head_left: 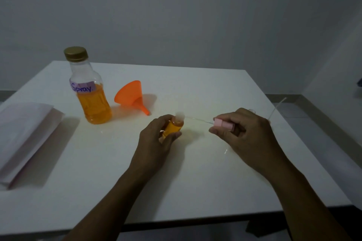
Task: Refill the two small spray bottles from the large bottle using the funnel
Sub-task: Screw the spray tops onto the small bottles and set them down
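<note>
My left hand (156, 139) grips a small spray bottle (173, 126) filled with orange liquid, tilted with its open neck toward the right. My right hand (242, 129) holds the pink spray head (223, 124), whose thin clear dip tube (197, 119) points left toward the bottle's neck without entering it. The large bottle (90, 94), capped in gold and labelled "Spray", stands at the back left, about half full of orange liquid. The orange funnel (131, 96) lies on its side just right of it. Behind my right hand lies another thin tube (277, 106); the second small bottle is hidden.
A folded white paper or cloth (25, 135) lies at the left edge of the white table (195, 182). The table's right edge drops to a tiled floor. A grey wall stands behind.
</note>
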Demonstrator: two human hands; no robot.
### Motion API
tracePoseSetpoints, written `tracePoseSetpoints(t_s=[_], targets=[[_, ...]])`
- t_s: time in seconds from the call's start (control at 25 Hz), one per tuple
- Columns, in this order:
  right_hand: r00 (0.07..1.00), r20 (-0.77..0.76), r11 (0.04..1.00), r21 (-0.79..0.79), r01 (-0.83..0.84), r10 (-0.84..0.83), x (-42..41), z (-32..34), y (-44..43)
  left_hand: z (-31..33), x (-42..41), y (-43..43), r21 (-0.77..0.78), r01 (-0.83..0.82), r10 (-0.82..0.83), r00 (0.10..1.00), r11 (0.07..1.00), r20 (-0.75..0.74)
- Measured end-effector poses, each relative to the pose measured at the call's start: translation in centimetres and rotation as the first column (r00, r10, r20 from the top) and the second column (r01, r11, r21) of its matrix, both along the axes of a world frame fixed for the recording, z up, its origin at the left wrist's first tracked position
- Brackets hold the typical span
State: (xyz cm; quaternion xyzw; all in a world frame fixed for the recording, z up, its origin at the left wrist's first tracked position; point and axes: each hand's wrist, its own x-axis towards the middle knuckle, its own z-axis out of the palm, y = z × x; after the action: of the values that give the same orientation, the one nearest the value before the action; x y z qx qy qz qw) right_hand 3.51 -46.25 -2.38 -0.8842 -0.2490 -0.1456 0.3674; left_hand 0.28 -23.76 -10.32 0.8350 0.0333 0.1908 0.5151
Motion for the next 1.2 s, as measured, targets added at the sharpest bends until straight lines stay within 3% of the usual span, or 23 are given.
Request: tracePoseSetpoints(t_s=[0.24,0.56,0.96,1.2], targets=[[0.997,0.052,0.994,-0.100,-0.053,0.058,0.6,0.2,1.0,0.1,-0.2,-0.7,0.148,0.045,-0.053,0.998,0.988,0.046],[0.948,0.080,0.922,-0.271,-0.276,0.307,2.7,0.9,3.0,0.1,0.1,-2.4,0.266,0.099,-0.134,0.984,0.959,0.117],[0.974,-0.082,0.939,-0.258,-0.226,0.212,3.0,-0.1,1.9,0.2,-0.2,-2.8,0.369,0.097,-0.136,0.987,0.925,0.082],[0.977,-0.193,0.927,-0.340,-0.158,0.095,2.6,0.1,2.3,0.6,-0.6,-2.6,0.445,0.085,-0.144,0.985,0.891,0.100]])
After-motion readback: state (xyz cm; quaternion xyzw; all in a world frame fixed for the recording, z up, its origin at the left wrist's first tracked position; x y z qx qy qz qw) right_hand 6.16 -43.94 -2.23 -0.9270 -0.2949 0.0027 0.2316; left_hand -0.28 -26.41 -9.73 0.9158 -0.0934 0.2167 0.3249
